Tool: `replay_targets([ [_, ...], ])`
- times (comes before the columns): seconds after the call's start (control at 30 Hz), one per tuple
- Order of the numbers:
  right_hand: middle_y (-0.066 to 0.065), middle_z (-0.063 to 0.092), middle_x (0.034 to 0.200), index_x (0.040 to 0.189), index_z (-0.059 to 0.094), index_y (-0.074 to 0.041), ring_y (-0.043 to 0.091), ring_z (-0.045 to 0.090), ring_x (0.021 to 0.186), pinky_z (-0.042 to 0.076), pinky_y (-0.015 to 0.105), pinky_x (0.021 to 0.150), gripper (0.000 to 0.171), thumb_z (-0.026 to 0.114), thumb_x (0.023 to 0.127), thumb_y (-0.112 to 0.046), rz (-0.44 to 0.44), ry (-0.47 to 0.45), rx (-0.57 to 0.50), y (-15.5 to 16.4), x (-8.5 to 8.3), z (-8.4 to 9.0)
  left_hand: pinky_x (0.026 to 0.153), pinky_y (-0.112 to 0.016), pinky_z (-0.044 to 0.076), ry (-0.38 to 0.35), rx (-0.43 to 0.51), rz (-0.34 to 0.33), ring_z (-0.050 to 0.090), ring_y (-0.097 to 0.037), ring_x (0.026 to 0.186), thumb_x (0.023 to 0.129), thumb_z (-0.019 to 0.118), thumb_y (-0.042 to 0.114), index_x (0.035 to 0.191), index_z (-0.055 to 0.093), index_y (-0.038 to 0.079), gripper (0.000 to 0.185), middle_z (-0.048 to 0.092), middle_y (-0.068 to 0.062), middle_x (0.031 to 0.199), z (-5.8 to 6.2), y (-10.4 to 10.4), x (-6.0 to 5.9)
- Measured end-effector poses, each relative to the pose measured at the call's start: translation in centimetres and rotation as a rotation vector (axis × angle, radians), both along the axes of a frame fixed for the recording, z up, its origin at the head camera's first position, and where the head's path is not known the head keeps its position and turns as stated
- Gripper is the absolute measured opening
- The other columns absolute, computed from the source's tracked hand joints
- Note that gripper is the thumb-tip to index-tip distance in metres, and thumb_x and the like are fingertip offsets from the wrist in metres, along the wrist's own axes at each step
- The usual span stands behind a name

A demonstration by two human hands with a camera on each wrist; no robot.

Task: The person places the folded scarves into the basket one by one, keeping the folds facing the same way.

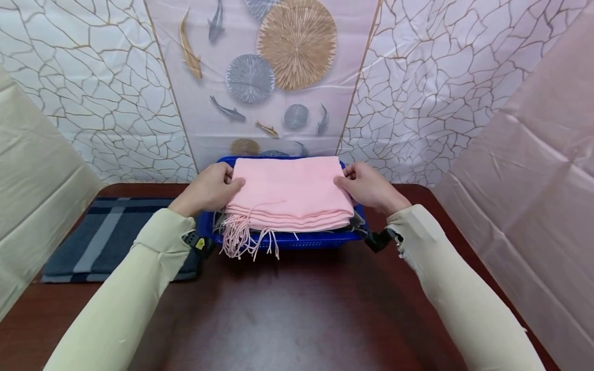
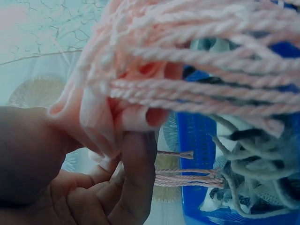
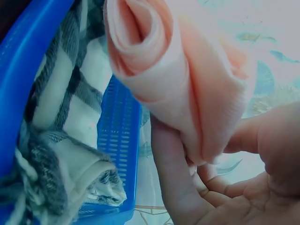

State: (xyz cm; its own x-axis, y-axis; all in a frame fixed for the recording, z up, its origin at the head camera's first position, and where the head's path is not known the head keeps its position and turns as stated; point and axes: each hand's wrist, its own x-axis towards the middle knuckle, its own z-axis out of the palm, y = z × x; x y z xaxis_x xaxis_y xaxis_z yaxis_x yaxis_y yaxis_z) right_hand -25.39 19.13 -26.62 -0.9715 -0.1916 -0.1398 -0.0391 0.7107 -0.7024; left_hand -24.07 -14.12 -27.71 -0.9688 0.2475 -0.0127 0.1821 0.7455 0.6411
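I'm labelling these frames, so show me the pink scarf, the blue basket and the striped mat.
pink scarf (image 1: 290,185): head view, middle of its folded top face.
blue basket (image 1: 306,240): head view, front wall below the scarf.
striped mat (image 1: 104,234): head view, bare part left of the left sleeve.

Right hand (image 3: 234,178) gripping folded pink scarf (image 3: 178,79) from below, fingers (image 3: 171,173) curled under its edge, blue basket (image 3: 119,145) just beside at left, checked grey-and-white cloth (image 3: 61,140) lying inside it
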Motion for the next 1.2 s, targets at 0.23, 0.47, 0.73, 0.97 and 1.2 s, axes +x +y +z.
replay_targets([
  [0.23,0.012,0.067,0.097,0.118,0.061,0.002,0.012,0.066,0.069,0.059,0.031,0.069,0.033,0.049,0.107,-0.027,0.0,-0.014,0.02,-0.5,-1.3,-0.2,0.06,-0.031,0.041,0.013,-0.055,0.025,0.047,-0.018,0.06,0.105,0.05,0.026,0.078,0.046,0.008,0.032,0.043,-0.002,0.069,-0.2,0.4,-1.4],
  [0.47,0.007,0.066,0.086,0.108,0.063,0.002,0.012,0.067,0.069,0.061,0.033,0.071,0.03,0.049,0.107,-0.024,-0.007,-0.057,0.023,-1.4,-2.4,-0.5,0.058,-0.03,0.041,-0.022,-0.104,0.025,0.048,-0.017,0.059,0.105,0.05,0.025,0.077,0.046,0.009,0.033,0.046,-0.004,0.07,-0.4,0.3,-2.6],
  [0.73,-0.003,0.053,0.063,0.077,0.058,-0.004,0.007,0.056,0.054,0.052,0.024,0.055,0.034,0.051,0.106,-0.019,0.002,-0.07,0.033,-1.7,-3.2,-2.4,0.052,-0.026,0.039,-0.094,-0.146,-0.01,0.049,-0.011,0.048,0.106,0.05,0.022,0.067,0.044,0.011,0.041,0.049,0.001,0.055,-1.8,0.4,-3.7],
  [0.97,-0.007,0.039,0.053,0.062,0.043,-0.012,0.007,0.039,0.046,0.034,0.023,0.047,0.044,0.05,0.105,-0.018,-0.002,-0.016,0.139,-1.8,-4.0,-3.5,0.054,-0.027,0.039,-0.076,-0.194,-0.007,0.044,-0.012,0.049,0.105,0.048,0.02,0.065,0.042,0.012,0.041,0.043,0.002,0.056,-2.5,1.0,-4.3],
  [1.2,-0.005,0.036,0.052,0.058,0.039,-0.013,0.011,0.04,0.048,0.033,0.025,0.049,0.045,0.048,0.102,-0.017,-0.015,0.036,0.26,-2.2,-4.5,-3.9,0.055,-0.027,0.037,-0.087,-0.204,0.031,0.041,-0.013,0.052,0.104,0.048,0.021,0.065,0.04,0.012,0.041,0.037,0.001,0.059,-3.2,1.5,-4.7],
])
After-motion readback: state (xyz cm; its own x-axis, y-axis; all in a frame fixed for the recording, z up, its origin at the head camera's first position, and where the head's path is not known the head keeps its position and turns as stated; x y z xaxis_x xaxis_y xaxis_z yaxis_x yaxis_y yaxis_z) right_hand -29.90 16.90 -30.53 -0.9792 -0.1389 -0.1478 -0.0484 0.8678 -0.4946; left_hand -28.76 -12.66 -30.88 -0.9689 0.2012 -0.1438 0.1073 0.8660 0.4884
